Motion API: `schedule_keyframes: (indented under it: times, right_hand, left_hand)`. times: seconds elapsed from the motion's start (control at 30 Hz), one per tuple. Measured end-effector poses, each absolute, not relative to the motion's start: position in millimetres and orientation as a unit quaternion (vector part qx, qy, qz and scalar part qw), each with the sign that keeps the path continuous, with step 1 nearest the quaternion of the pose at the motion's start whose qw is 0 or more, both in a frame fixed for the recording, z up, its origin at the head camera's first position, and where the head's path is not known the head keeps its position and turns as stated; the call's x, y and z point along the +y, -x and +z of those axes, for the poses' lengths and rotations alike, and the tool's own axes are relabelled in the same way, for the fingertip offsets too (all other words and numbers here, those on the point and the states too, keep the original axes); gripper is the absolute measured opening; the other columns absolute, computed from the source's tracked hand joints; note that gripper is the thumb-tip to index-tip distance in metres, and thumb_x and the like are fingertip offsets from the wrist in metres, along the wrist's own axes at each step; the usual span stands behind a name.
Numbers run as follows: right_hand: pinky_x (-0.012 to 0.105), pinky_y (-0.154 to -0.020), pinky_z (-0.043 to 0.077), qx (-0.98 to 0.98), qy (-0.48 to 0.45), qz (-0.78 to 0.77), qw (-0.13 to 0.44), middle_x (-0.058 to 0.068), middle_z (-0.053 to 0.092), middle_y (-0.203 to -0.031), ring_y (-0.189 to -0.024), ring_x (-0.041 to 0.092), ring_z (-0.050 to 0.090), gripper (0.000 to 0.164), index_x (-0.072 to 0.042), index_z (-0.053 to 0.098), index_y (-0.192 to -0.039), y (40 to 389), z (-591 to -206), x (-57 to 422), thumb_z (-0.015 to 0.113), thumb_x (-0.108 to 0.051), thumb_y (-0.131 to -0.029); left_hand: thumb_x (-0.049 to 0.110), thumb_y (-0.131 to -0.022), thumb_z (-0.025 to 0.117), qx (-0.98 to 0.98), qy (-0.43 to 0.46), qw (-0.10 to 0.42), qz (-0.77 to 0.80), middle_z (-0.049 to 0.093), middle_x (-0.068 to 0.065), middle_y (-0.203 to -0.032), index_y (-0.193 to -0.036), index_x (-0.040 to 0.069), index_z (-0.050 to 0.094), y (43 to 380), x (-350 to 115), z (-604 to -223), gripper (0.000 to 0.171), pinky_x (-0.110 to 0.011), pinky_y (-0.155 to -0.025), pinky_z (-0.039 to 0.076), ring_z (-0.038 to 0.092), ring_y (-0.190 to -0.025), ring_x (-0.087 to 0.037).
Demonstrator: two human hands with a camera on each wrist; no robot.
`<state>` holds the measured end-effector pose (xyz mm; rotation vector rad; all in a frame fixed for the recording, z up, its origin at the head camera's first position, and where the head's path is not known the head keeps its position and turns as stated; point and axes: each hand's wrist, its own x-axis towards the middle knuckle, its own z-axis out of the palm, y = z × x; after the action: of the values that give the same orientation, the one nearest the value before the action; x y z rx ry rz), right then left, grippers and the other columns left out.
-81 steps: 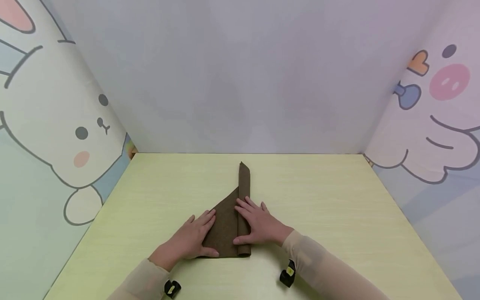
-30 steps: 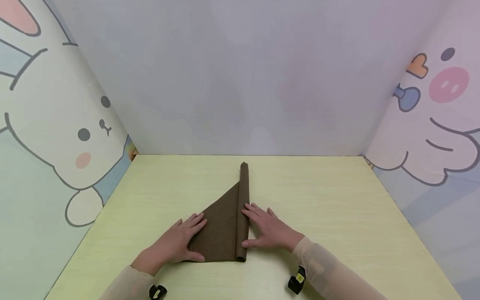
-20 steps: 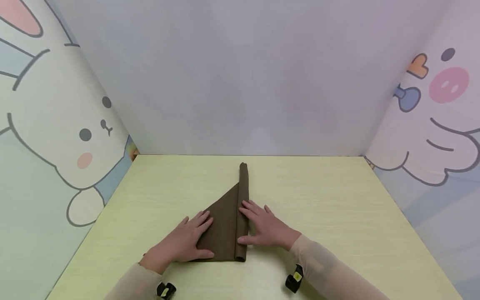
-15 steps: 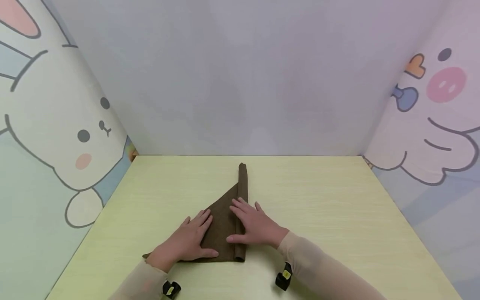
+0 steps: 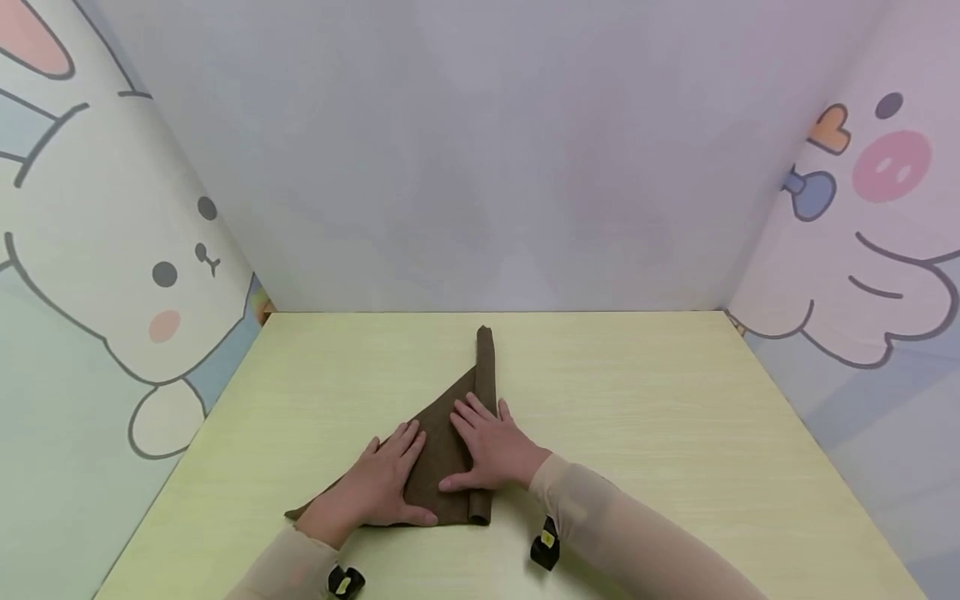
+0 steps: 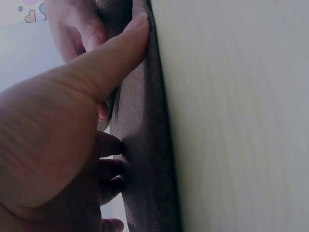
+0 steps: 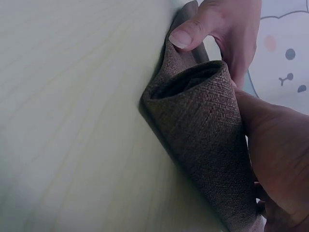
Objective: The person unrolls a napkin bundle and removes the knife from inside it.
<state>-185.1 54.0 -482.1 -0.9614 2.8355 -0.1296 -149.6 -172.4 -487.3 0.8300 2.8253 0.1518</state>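
A brown woven cloth (image 5: 438, 467) lies on the table, flat and roughly triangular, its right side rolled into a tube (image 5: 486, 358) that points away from me. My left hand (image 5: 378, 483) rests on the flat part with fingers spread and thumb near the front edge. My right hand (image 5: 495, 446) lies across the tube, fingertips and thumb on the flat cloth just left of it. In the right wrist view, the rolled end (image 7: 198, 121) shows a hollow opening with layers inside. The left thumb (image 6: 120, 53) touches the cloth close to its edge in the left wrist view.
The pale wooden table (image 5: 637, 400) extends on both sides of the cloth. A plain backboard (image 5: 487, 167) stands behind it, with cartoon-printed panels (image 5: 97, 292) left and right. Each wrist carries a small black camera (image 5: 546, 546).
My right hand has slid left across the tube onto the flat cloth. My left hand went left, then came back right. The cloth's left corner now shows beside the left wrist.
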Motion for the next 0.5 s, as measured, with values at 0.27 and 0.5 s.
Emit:
schedule_keyframes:
  times: [0.27, 0.5]
  right_hand:
    - [0.063, -0.108, 0.018, 0.942, 0.326, -0.035, 0.067, 0.007, 0.022, -0.158, -0.147, 0.025, 0.008, 0.109, -0.010, 0.029, -0.152, 184.8, -482.4, 57.2, 0.044, -0.086, -0.075]
    - [0.062, -0.108, 0.019, 0.941, 0.330, -0.034, 0.073, 0.007, 0.023, -0.158, -0.147, 0.026, 0.009, 0.108, -0.009, 0.031, -0.152, 184.2, -476.2, 58.0, 0.045, -0.084, -0.075]
  left_hand:
    - [0.083, -0.066, 0.059, 0.955, -0.274, 0.100, 0.049, 0.020, -0.017, -0.157, -0.151, 0.002, 0.029, 149.3, -173.3, -485.7, 0.121, -0.062, -0.103, 0.027, 0.020, -0.144, -0.031]
    - [0.085, -0.064, 0.058, 0.955, -0.277, 0.094, 0.046, 0.021, -0.016, -0.157, -0.151, 0.002, 0.029, 149.0, -176.2, -487.8, 0.123, -0.063, -0.102, 0.028, 0.021, -0.144, -0.031]
